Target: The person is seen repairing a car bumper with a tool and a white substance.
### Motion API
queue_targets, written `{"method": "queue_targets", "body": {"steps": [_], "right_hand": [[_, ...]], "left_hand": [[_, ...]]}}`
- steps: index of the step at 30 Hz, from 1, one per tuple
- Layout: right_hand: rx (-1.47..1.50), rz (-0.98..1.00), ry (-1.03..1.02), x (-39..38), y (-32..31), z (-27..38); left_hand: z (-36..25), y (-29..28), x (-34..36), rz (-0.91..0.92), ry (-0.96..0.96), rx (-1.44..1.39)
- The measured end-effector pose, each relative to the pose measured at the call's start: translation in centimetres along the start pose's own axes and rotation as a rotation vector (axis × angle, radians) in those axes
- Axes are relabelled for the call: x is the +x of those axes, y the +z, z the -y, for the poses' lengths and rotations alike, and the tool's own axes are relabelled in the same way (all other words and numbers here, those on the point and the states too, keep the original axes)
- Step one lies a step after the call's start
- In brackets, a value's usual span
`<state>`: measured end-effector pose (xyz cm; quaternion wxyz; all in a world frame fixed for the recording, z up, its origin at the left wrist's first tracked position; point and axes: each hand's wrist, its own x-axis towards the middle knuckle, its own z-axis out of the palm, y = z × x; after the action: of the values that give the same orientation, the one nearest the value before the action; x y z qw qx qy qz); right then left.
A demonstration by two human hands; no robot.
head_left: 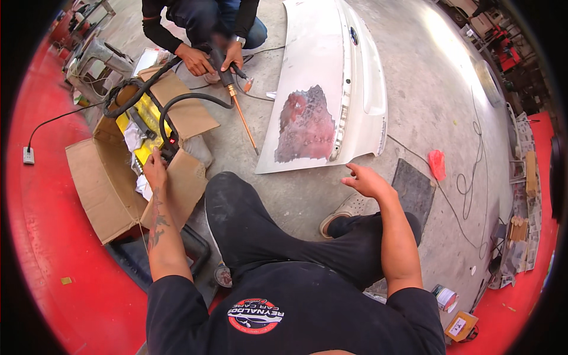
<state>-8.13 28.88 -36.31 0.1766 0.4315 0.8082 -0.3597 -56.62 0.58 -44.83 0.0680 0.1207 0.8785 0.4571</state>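
Observation:
My left hand reaches into an open cardboard box, its fingers together against the front of a yellow-and-black machine. What they may grip is hidden. My right hand is raised in the air, thumb and index finger apart, holding nothing, just off the lower edge of a pale car body panel. A rough reddish-grey patch marks that panel. Across from me, a person's two hands hold a dark gun-shaped tool with a long copper-coloured rod pointing down toward the floor.
Thick black cables loop between box and tool. A grey stool stands behind the box; a black tray lies below it. To the right are a dark mat, a red plastic bag and a thin cord on the floor.

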Motion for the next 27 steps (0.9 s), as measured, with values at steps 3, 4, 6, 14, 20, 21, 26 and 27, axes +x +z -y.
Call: {"method": "queue_targets", "body": {"steps": [3, 4, 6, 14, 20, 21, 26, 27], "right_hand": [[-0.008, -0.011, -0.006, 0.2, 0.1, -0.5], [-0.011, -0.008, -0.005, 0.3, 0.1, -0.5], [-0.015, 0.003, -0.016, 0.6, 0.1, -0.1], [-0.011, -0.012, -0.042, 1.1, 0.3, -0.4], [-0.017, 0.040, -0.031, 1.7, 0.0, 0.4], [-0.019, 0.046, -0.034, 1.8, 0.0, 0.5], [-0.032, 0.056, -0.043, 1.7, -0.3, 1.5], [-0.036, 0.060, -0.048, 1.6, -0.4, 1.6]], "left_hand": [[0.0, 0.0, -0.1, -0.125, -0.013, -0.126], [-0.1, -0.2, -0.3, -0.223, 0.023, -0.141], [1.5, -0.8, 0.1, -0.290, 0.023, -0.144], [2.1, -0.5, -0.7, -0.448, 0.201, -0.248], [1.5, -0.7, -1.5, -0.540, 0.283, -0.267], [1.2, -0.7, -1.4, -0.530, 0.314, -0.253], [0.5, -1.4, -2.2, -0.518, 0.227, -0.199], [0.7, -1.7, -2.1, -0.506, 0.280, -0.224]]}}
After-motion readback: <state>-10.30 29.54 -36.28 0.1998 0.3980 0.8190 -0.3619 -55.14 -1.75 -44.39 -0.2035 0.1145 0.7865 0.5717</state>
